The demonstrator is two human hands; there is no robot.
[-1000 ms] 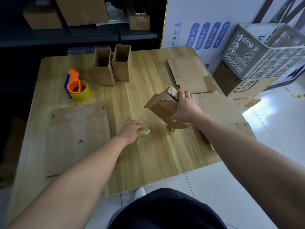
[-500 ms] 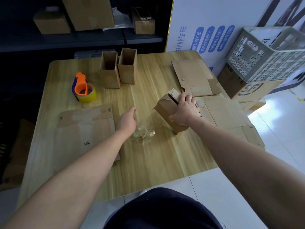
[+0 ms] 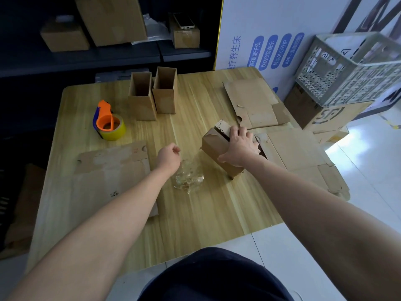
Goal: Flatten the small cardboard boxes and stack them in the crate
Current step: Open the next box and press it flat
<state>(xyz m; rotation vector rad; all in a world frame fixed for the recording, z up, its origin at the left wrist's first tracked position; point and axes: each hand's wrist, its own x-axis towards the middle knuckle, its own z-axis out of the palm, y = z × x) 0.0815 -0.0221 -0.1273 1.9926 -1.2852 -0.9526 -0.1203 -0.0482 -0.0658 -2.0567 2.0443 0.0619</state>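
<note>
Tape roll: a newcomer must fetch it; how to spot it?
On the wooden table, look far left, left of the two upright open boxes. The tape roll is yellow in an orange holder, the only bright thing among brown cardboard.

On the wooden table, two open boxes are stood upright, side by side, at the far middle, with a tape dispenser placed left of them. A near-left flat sheet, a far-right flat sheet and a right flat sheet (overhanging the edge) are laid out. A crumpled clear wad and a tilted box are found mid-table.
</note>
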